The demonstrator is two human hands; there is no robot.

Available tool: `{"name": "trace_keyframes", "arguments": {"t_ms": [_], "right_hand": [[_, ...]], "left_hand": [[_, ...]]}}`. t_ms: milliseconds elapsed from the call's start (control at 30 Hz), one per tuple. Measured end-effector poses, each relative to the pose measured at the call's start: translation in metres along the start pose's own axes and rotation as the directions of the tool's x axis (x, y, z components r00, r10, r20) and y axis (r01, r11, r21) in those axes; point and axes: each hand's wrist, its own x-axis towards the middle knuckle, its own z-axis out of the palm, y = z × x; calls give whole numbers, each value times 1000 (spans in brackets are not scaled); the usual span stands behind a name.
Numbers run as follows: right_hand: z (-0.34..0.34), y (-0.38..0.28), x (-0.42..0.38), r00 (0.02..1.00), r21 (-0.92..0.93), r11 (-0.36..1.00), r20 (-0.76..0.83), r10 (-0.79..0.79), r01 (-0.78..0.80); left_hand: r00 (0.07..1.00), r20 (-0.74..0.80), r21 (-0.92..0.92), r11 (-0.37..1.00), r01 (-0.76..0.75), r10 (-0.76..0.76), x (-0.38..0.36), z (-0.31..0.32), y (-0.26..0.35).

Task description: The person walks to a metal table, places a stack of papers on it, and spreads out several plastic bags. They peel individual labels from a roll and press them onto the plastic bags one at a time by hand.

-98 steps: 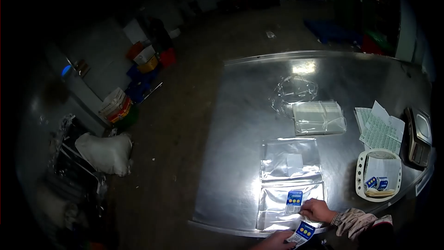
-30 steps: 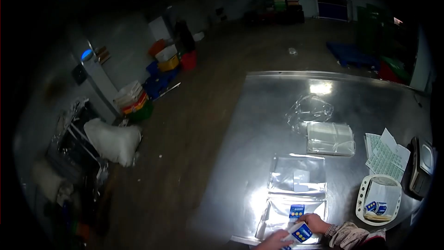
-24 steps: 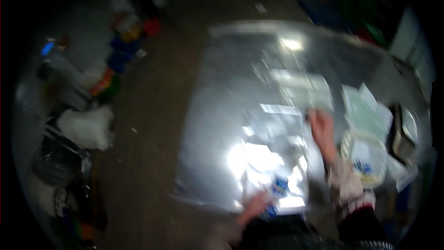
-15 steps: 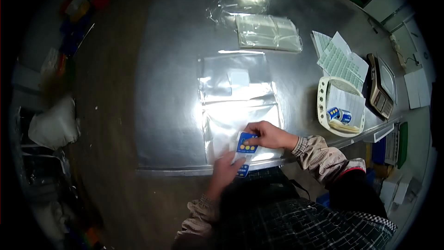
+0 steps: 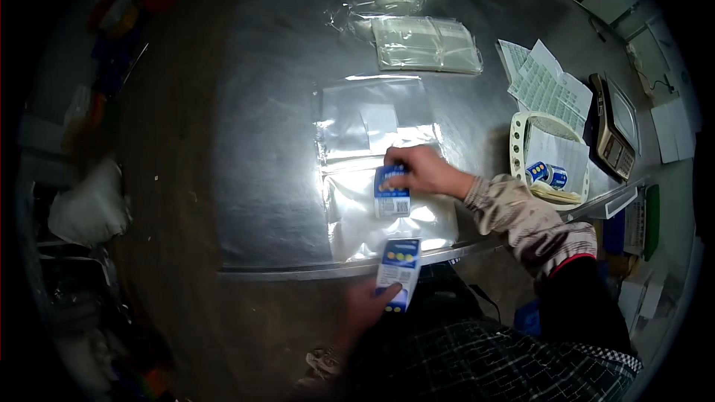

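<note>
My right hand (image 5: 426,170) pinches a blue-and-white printed label (image 5: 393,206) by its upper part, over the clear plastic bags (image 5: 350,227) near the table's front edge. A strip of the same labels (image 5: 403,259), with yellow dots and print, is gripped in my left hand (image 5: 366,302) just off that edge. The left thumb presses on the strip's lower part. A gap separates the single label from the strip. Farther up on the bags shows a pale rectangular patch (image 5: 382,120).
A tied stack of clear bags (image 5: 428,46) lies farther back on the metal table (image 5: 268,141), near crumpled film (image 5: 372,0). At right stand a cream basket (image 5: 518,150) with label rolls (image 5: 547,173) inside, printed sheets (image 5: 547,85) and a scale (image 5: 614,138).
My hands have moved apart: the right one went up and away over the bags with a single label, while the left one dropped lower with the strip.
</note>
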Motion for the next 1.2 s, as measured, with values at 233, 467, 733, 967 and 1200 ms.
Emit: {"name": "trace_keyframes", "arguments": {"t_ms": [233,467,733,967,1200], "right_hand": [[41,22,-23,957,-486,871,-211,-198,73],[75,41,-51,937,-308,899,-58,-345,312],[7,27,-4,955,156,973,-218,199,-168],[18,18,-36,965,102,994,262,21,-50],[39,-5,-63,991,305,951,132,3,-43]], "left_hand": [[965,-36,54,964,-259,261,5,1,-12],[831,418,176,865,-471,367,17,-1,26],[915,52,374,841,-390,401,69,-2,7],[949,-60,88,948,-305,310,69,1,0],[856,-102,238,848,-474,507,67,3,31]]}}
